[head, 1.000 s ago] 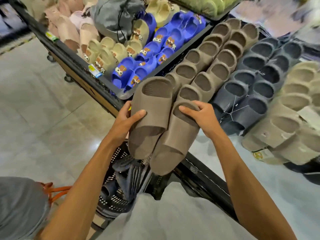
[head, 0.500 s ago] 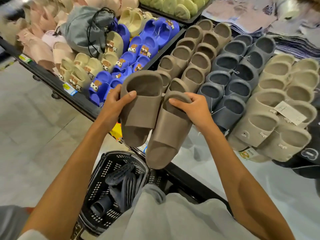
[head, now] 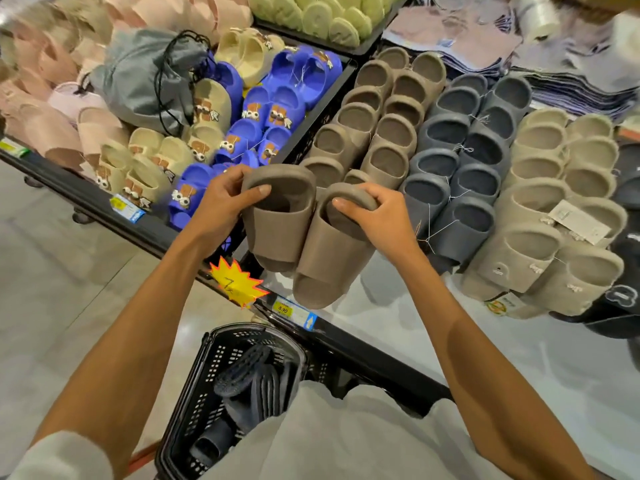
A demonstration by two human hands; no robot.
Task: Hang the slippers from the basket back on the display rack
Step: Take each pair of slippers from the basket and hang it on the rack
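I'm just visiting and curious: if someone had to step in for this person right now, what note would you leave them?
Left hand grips one brown slipper by its strap; right hand grips the other brown slipper the same way.
Both are held at the front of the brown row on the rack, not yet placed.
Dark slippers lie in the basket below.
Left: set this pair in, then return the dark ones.
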